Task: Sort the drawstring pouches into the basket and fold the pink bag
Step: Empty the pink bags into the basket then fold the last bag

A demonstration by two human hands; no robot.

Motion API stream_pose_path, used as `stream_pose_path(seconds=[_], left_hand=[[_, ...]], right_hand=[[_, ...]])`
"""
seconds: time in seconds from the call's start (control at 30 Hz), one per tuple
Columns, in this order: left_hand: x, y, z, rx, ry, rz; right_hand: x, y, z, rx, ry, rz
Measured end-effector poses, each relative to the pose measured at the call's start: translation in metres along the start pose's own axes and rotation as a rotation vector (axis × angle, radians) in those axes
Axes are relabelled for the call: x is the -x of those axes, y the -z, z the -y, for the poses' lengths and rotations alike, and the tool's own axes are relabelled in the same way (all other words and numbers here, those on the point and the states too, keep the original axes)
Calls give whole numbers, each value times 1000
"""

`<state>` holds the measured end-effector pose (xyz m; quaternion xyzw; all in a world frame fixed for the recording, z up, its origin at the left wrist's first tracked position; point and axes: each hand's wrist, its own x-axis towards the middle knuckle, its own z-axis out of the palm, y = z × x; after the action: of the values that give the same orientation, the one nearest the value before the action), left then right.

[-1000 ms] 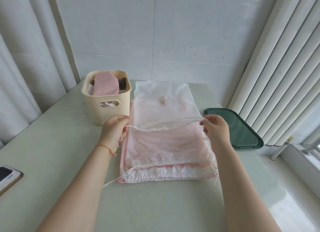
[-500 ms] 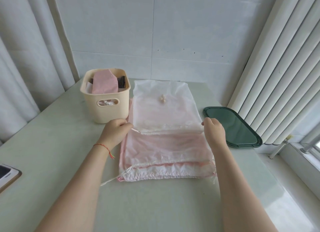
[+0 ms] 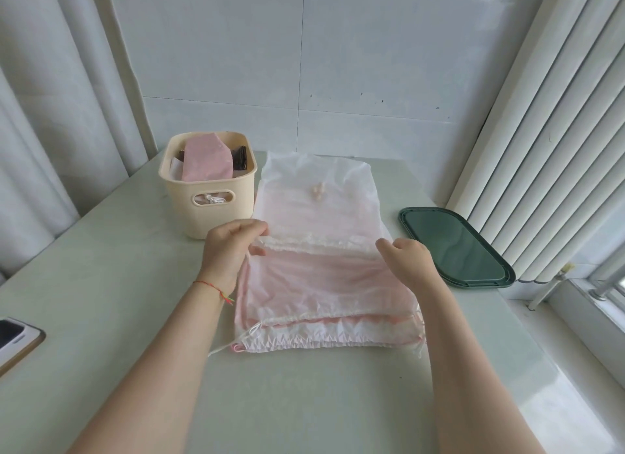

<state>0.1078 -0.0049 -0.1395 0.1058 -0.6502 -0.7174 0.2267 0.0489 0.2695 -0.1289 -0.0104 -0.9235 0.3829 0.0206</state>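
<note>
While the left hand (image 3: 227,250) pinches the sheer pouch (image 3: 318,213) hem, the right hand's (image 3: 407,259) curled fingers (image 3: 385,247) rest on it.

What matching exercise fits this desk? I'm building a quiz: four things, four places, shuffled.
1 basket
2 green lid
3 phone
4 sheer pouch

A far left table edge
B atop the pink stack, pinched by left hand and right hand
C by the blinds
D left of the stack

1-D, 2-C, 3-A, 4-B
</note>
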Motion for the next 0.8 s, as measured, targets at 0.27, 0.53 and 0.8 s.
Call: stream_pose_path(seconds=[0.27,0.53,0.8], left_hand=[[2,-2,10,-113,48,219],[-3,13,11,-693,-171,-3],[6,-2,5,-1035,-289,27]], right_hand=[[-5,-5,2,52,81,-78],[-13,4,-16,-55,16,-336],[4,-1,12,-820,130,-96]])
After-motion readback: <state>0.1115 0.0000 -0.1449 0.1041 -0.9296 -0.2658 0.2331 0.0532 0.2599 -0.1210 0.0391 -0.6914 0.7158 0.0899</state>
